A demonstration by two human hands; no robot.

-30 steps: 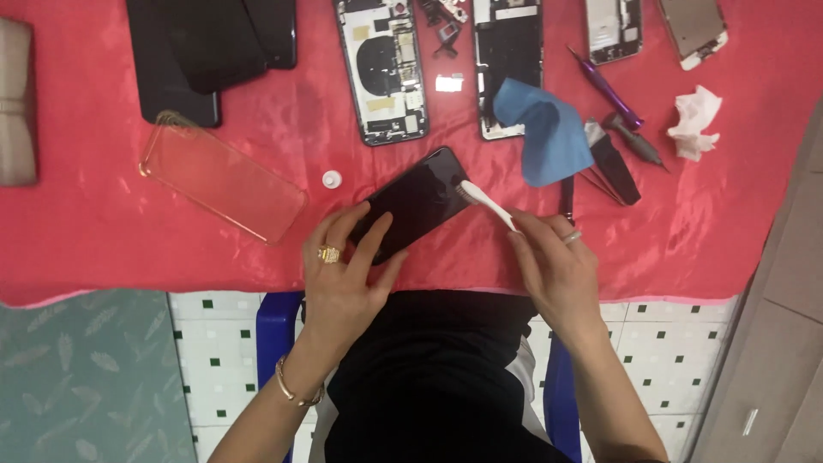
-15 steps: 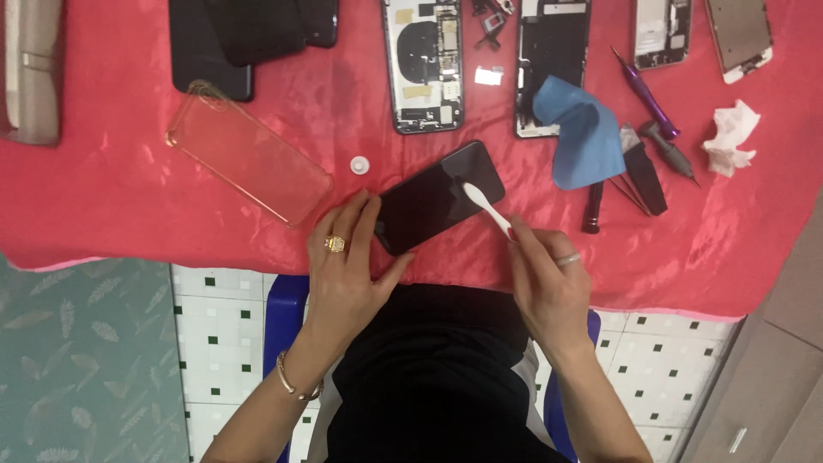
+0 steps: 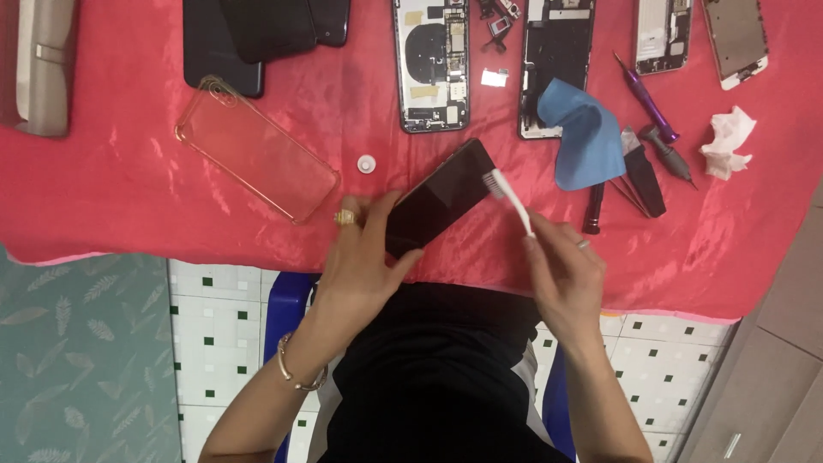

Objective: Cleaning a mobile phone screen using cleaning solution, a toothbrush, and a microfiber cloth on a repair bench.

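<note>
My left hand (image 3: 364,257), with a gold ring, grips the near end of a black phone screen (image 3: 441,195) that lies slanted on the red cloth (image 3: 129,189). My right hand (image 3: 561,274) holds a white toothbrush (image 3: 507,195) by its handle. The brush's bristle head rests on the far right edge of the black screen.
An opened phone body (image 3: 431,64) and a second one (image 3: 557,51) lie at the back, beside a blue cloth (image 3: 587,137). A clear phone case (image 3: 257,159), dark phones (image 3: 249,34), a small white cap (image 3: 367,163), a purple screwdriver (image 3: 645,99), dark tools (image 3: 643,171) and a crumpled tissue (image 3: 727,141) surround them.
The camera view has shifted, so everything sits further right in the frame. The brush head has slid along the screen's far edge. My left hand keeps its hold.
</note>
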